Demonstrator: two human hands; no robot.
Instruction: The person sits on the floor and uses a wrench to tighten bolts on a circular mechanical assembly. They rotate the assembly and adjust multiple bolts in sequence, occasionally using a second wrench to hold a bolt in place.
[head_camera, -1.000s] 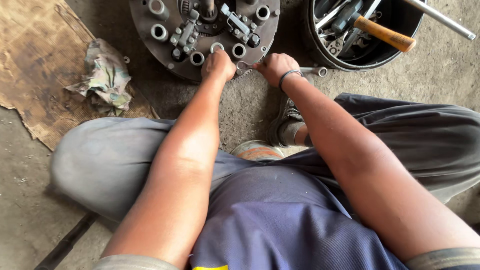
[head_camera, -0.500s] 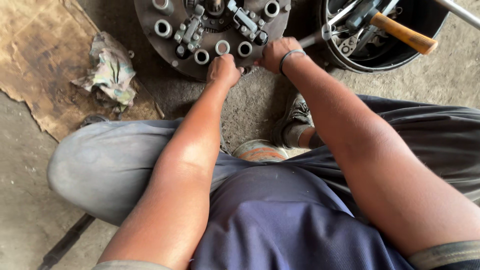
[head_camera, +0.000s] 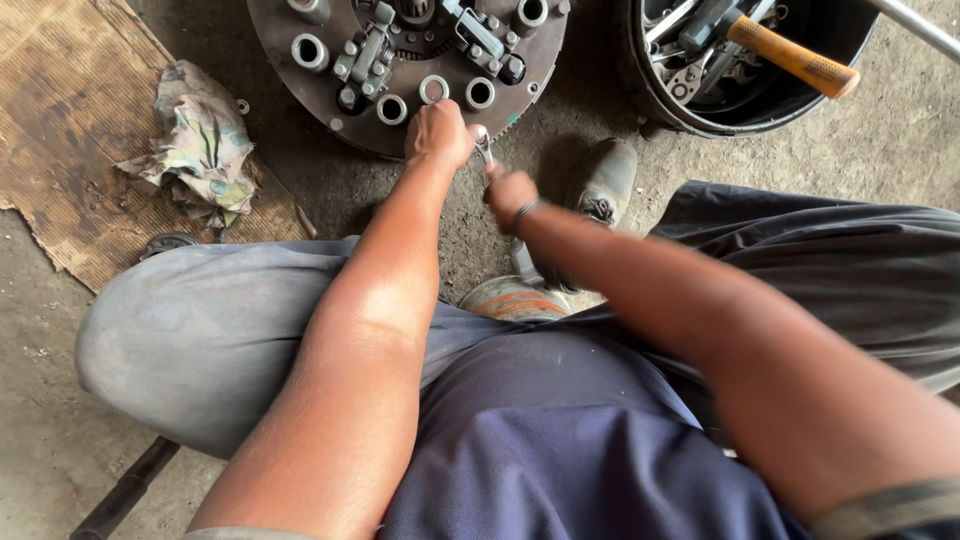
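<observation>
While the round metal clutch plate (head_camera: 300, 75) lies flat on the concrete floor (head_camera: 900, 130), everything else sits around it. To its right stands a black bucket (head_camera: 640, 95) holding tools, among them a hammer with an orange handle (head_camera: 795, 57). Left of the plate, a sheet of worn cardboard (head_camera: 60, 120) carries a crumpled rag (head_camera: 195, 145). Just below the plate, a dusty shoe (head_camera: 608, 180) rests on the floor. At the plate's near rim, the left hand (head_camera: 437, 135) is clenched against the edge. The right hand (head_camera: 510, 190), just below that rim, is closed around the lower end of a small wrench (head_camera: 485, 148), whose head reaches the rim beside the left hand.
</observation>
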